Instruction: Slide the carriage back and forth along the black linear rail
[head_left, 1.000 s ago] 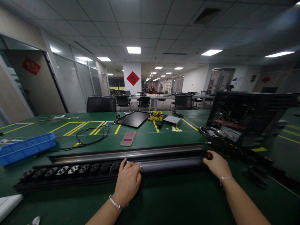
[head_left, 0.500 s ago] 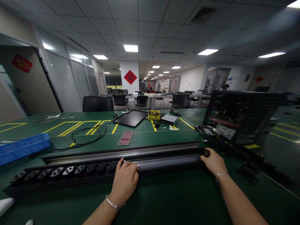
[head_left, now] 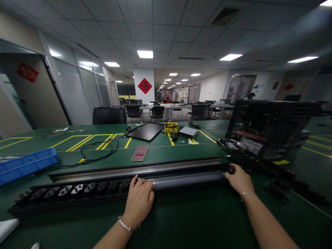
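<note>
A long black metal channel [head_left: 186, 180] lies across the table, with a row of black socket modules [head_left: 90, 187] set in its left part. My left hand [head_left: 140, 199] is closed over the channel at the right end of that row, its fingers on a socket module mostly hidden beneath them. At the channel's right end, my right hand [head_left: 240, 180] pinches a small dark socket module [head_left: 230, 169], partly covered by the fingers. Just behind lies a second long metal channel [head_left: 140, 171], roughly parallel to the first.
Loose black modules [head_left: 278, 188] lie to the right, below an opened computer case [head_left: 269, 128] and a metal bowl [head_left: 232, 145] of small parts. A blue bin [head_left: 27, 165] and a black cable [head_left: 98, 152] are at left. Farther back sit a dark panel [head_left: 146, 131] and a grey drive [head_left: 188, 132].
The view has shifted slightly, so everything appears a little farther right. Both hands keep their places on the channel, with no visible change of grip.
</note>
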`<state>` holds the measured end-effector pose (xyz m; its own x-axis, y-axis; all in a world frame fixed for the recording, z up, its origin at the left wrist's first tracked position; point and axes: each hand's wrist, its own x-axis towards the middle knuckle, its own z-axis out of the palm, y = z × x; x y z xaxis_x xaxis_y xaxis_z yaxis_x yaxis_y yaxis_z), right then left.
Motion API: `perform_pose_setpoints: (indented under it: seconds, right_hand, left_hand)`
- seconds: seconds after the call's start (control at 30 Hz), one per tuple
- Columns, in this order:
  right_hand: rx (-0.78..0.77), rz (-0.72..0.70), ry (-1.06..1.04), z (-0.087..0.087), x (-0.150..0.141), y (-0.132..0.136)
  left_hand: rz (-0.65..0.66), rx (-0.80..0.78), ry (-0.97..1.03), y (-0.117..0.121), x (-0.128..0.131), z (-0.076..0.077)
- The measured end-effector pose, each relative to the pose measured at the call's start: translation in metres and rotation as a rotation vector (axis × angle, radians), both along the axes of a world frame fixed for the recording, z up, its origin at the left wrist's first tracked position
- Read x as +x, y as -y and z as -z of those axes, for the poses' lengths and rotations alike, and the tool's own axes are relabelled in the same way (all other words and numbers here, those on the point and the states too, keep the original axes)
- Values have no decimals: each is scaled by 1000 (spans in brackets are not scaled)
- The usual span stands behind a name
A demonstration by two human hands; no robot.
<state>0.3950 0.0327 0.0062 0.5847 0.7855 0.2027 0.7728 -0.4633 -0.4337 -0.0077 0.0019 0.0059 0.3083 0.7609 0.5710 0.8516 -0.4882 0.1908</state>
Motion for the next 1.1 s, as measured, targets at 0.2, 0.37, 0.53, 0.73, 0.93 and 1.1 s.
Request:
perform_pose_setpoints:
  seconds: [0.2,0.37,0.53,0.73,0.93,1.1]
  right_hand:
    - [47,20,-37,-2,0,2]
    - [91,32,-52,0,3,2]
    - [110,66,-66,1,4,1]
    - [125,110,-105,1,7,2]
    - [171,128,-98,6,14,1]
    - [199,181,-88,7,16,0]
  left_hand:
    - [-2,-3,-3,0,0,1]
    - [2,10,2,0,0,2]
    - [-12,-15,-10,-1,0,2]
    - [-8,-23,-8,-1,0,2]
    - [-9,-26,-15,-1,-1,2]
    - [-3,-32,-16,-1,0,1]
